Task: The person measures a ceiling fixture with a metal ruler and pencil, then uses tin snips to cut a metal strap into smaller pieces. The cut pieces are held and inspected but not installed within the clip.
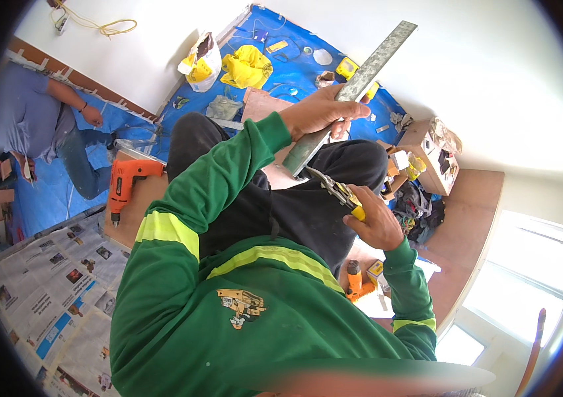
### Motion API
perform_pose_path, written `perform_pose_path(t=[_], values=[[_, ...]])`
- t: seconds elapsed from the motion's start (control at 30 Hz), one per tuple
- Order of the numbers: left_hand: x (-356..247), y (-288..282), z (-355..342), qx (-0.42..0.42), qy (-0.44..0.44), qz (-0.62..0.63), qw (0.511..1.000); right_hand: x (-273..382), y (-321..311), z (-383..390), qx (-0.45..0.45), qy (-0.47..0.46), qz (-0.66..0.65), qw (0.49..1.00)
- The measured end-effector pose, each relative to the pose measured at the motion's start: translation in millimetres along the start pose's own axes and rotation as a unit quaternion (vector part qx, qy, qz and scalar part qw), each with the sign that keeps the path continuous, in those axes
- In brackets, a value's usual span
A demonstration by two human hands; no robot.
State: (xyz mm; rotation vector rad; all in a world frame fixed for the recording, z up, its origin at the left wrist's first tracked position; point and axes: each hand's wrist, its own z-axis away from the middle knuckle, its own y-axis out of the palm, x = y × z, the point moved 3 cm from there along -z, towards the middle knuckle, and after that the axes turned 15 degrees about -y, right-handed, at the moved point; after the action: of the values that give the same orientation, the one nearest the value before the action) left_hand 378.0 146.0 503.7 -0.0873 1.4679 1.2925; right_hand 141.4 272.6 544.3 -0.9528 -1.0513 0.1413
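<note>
My left hand [321,111] is closed around a long grey metal channel [382,61], which slants from the upper right down toward my lap. In my right hand [379,221] is a pair of tin snips [338,191] with yellow handles, gripped by those handles. The snips' jaws meet the lower end of the channel near its edge; whether they bite into the metal I cannot tell. Both hands are above my crossed legs in dark trousers.
An orange drill [124,185] lies on a board at my left, with newspaper sheets [50,298] below it. Another orange power tool [356,281] is beside my right forearm. A co-worker [30,119] sits at far left. Bags and tools lie on blue sheeting [294,66] ahead.
</note>
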Motion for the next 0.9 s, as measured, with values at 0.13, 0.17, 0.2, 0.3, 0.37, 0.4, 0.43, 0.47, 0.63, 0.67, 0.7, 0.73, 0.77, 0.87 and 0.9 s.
perform_pose_path(t=[0.13,0.17,0.2,0.3,0.37,0.4,0.43,0.47,0.63,0.67,0.7,0.73,0.77,0.87,0.9], values=[[3,7,-6,0.01,-0.005,-0.013,1.0,0,1,1,-0.003,-0.004,0.003,1.0],[3,9,-7,0.013,-0.008,-0.015,1.0,1,1,1,-0.007,-0.009,0.004,1.0],[3,11,-8,0.015,-0.01,-0.017,1.0,1,1,0,-0.011,-0.014,0.004,1.0],[3,15,-8,0.03,-0.015,-0.022,0.999,2,0,0,-0.016,-0.011,-0.006,1.0],[2,17,-8,0.033,-0.012,-0.025,0.999,1,0,0,-0.017,-0.008,-0.009,1.0],[1,18,-8,0.034,-0.01,-0.027,0.999,1,0,0,-0.018,-0.01,-0.006,1.0],[1,18,-8,0.033,-0.01,-0.028,0.999,0,1,0,-0.019,-0.012,-0.003,1.0],[0,18,-8,0.031,-0.01,-0.03,0.999,-2,2,0,-0.022,-0.012,-0.002,1.0],[0,18,-12,0.029,-0.015,-0.024,0.999,-18,13,-5,-0.019,-0.001,0.052,0.998],[0,17,-13,0.032,-0.02,-0.008,0.999,-21,15,-8,-0.036,-0.019,0.05,0.998],[0,17,-13,0.037,-0.019,0.01,0.999,-24,17,-11,-0.05,-0.029,0.052,0.997],[1,17,-14,0.035,-0.023,0.008,0.999,-26,19,-13,-0.063,-0.04,0.055,0.996],[0,17,-15,0.035,-0.021,0.006,0.999,-27,18,-14,-0.067,-0.043,0.053,0.995],[-1,18,-18,0.034,-0.019,-0.033,0.999,-27,17,-14,-0.065,-0.017,0.044,0.997],[-2,19,-19,0.026,-0.019,-0.052,0.998,-26,17,-14,-0.055,0.013,0.037,0.998]])
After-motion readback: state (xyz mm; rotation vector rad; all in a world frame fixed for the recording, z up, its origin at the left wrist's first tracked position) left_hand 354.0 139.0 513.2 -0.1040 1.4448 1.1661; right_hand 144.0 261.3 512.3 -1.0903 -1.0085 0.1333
